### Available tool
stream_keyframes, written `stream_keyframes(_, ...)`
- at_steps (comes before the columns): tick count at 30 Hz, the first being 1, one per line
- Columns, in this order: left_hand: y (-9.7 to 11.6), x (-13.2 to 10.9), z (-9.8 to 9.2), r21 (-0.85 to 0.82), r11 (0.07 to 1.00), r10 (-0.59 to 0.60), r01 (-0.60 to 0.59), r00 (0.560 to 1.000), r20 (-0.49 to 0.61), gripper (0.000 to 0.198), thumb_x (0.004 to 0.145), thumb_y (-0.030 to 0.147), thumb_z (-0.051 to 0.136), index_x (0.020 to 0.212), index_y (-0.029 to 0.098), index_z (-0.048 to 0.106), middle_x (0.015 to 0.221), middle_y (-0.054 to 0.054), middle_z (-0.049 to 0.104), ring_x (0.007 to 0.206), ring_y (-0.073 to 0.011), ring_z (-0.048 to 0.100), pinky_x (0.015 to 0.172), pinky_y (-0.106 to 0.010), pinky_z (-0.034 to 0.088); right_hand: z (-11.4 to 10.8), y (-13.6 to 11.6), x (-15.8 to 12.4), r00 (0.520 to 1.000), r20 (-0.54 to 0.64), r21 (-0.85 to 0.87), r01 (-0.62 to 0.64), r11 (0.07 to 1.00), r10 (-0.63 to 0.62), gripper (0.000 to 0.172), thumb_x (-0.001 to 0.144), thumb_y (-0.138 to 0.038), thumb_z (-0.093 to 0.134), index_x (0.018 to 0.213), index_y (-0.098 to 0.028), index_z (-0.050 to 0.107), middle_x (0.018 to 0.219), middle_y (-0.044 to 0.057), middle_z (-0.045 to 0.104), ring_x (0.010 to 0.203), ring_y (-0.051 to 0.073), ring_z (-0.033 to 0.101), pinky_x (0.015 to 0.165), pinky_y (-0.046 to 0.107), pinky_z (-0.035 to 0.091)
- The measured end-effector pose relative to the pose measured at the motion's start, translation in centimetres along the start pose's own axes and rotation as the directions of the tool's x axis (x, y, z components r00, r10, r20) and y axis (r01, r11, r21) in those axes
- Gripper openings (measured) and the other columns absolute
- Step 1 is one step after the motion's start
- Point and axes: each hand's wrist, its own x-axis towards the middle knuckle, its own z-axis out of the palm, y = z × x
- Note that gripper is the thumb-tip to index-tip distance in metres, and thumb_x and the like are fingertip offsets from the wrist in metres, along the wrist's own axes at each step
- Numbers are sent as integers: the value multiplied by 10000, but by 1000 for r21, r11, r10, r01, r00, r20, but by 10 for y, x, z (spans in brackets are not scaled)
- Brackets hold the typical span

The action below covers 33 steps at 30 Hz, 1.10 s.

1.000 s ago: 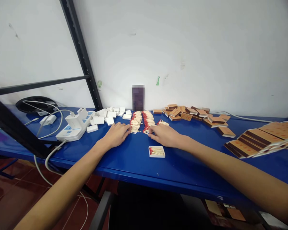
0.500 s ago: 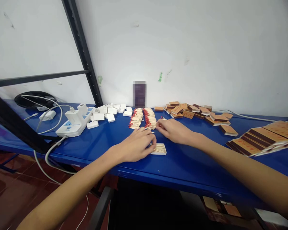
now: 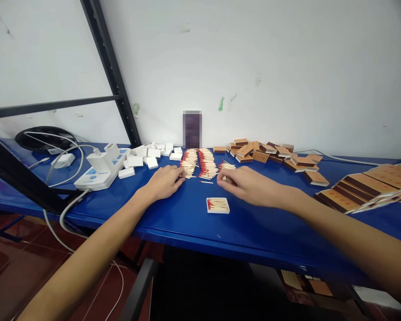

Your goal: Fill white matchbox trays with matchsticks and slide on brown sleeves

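A white matchbox tray [image 3: 218,211] lies on the blue table with several red-headed matches [image 3: 217,204] inside. My left hand [image 3: 165,182] rests at the left edge of the left match pile [image 3: 189,163], its fingers stretched out and its thumb apart from them. Beside it lies a second match pile [image 3: 207,163]. My right hand [image 3: 242,183] is closed in a pinch, just in front of a smaller match pile [image 3: 226,165] that it partly covers; what sits between its fingertips is too small to make out. One loose match [image 3: 206,182] lies between the hands.
White trays [image 3: 143,156] are heaped at the back left, beside a power strip [image 3: 100,171] with plugs and cables. Brown matchbox sleeves [image 3: 260,154] pile up at the back right. Stacked matchbox sleeves [image 3: 367,185] stand at the right. A black metal post [image 3: 112,67] rises at the left.
My left hand has left the tray and moved up and left to the match pile, uncovering the tray. My right hand stays near the small pile, pinched. The view has shifted slightly.
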Motion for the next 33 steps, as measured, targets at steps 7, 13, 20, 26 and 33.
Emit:
stream_keyframes(7,1,-2,4,15,1000,6,-6,999,-31,206,981,301,401,1001,198,577,974,-74,637,885,-238,562,767,-353,412,22,15,37,997,76,-137,9,990,1,188,971,-295,446,997,-188,597,844,65,680,737,185,582,609,272,325)
stream_keyframes(13,0,-3,5,41,999,-16,17,1000,-11,209,991,299,386,976,205,572,956,-73,628,885,-247,559,763,-363,406,24,13,28,993,104,-194,-33,980,54,190,980,-261,406,957,-190,581,860,78,680,719,190,581,587,278,313)
stream_keyframes(20,3,-4,3,28,1000,-9,9,1000,-1,252,998,288,343,903,194,557,963,-90,608,861,-246,541,739,-371,402,29,19,25,996,57,-142,-53,988,62,183,985,-329,423,1008,-202,553,897,70,672,767,195,588,628,272,337)
stream_keyframes(26,0,-5,6,16,1000,4,-4,1000,4,270,999,295,324,907,182,552,986,-102,582,891,-245,524,768,-377,404,22,16,15,997,41,-89,-60,994,64,182,975,-299,412,883,-205,538,805,43,642,679,166,534,580,268,301)
stream_keyframes(33,15,-6,-2,-164,983,71,-77,997,-41,234,979,284,355,888,188,549,937,-71,592,885,-222,520,789,-371,411,5,0,-18,1000,-12,181,0,983,2,215,942,-327,455,792,-203,547,616,-27,540,554,122,456,552,257,310)
